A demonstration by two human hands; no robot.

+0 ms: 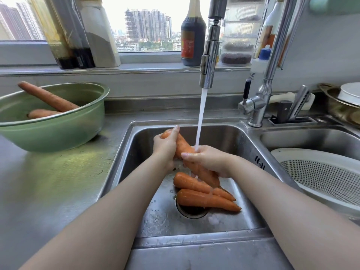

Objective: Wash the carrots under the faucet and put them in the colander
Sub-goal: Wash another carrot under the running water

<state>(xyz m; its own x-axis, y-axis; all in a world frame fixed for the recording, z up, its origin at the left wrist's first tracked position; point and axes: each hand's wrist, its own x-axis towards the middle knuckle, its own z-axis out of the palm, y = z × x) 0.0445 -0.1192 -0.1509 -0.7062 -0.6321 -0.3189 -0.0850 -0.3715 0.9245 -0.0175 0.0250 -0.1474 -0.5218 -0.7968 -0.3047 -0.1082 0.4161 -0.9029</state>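
- Over the sink [229,141], the left grip [165,145] wraps a carrot's [185,148] thick end and the right grip [206,159] clasps its middle, under the faucet [209,61] stream.
- Two more carrots [204,200] lie inside the sink, at the drain.
- The colander [321,176] sits just right of the sink.
- Left of the sink, a green bowl [58,133] holds two carrots [48,98].
- Behind the sink stands a dark bottle [192,36]; the writing on its red label is unreadable.

The silver steel sink [229,139] is brushed, wet metal; the chrome faucet [209,61] at twelve o'clock shines glossy; the white perforated plastic colander [321,176] at three o'clock looks matt.
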